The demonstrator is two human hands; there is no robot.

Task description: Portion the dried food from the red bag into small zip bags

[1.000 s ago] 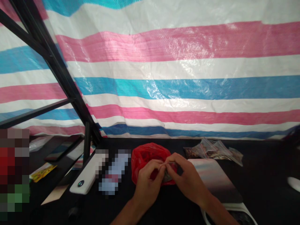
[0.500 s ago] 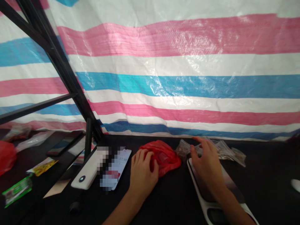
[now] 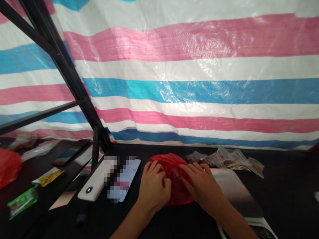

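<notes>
A thin red plastic bag lies crumpled on the black table between my hands, its mouth spread toward me. My left hand grips the bag's left edge with curled fingers. On the opposite edge, my right hand has its fingers bent over the plastic, thumb toward the opening. Something small and clear shows at the bag's mouth, too indistinct to name. Just right of the bag is a flat device with a glossy top and white rim, like a digital scale, partly covered by my right forearm.
Behind the scale lie several small clear zip bags with brownish contents. To the left are a white power bank, a phone, a green packet, a yellow packet and another red bag. A striped tarp hangs behind.
My right hand has come left from above the scale and the zip bags onto the red bag's right side. The bag is spread wider and nearer to me; my left hand stays on it.
</notes>
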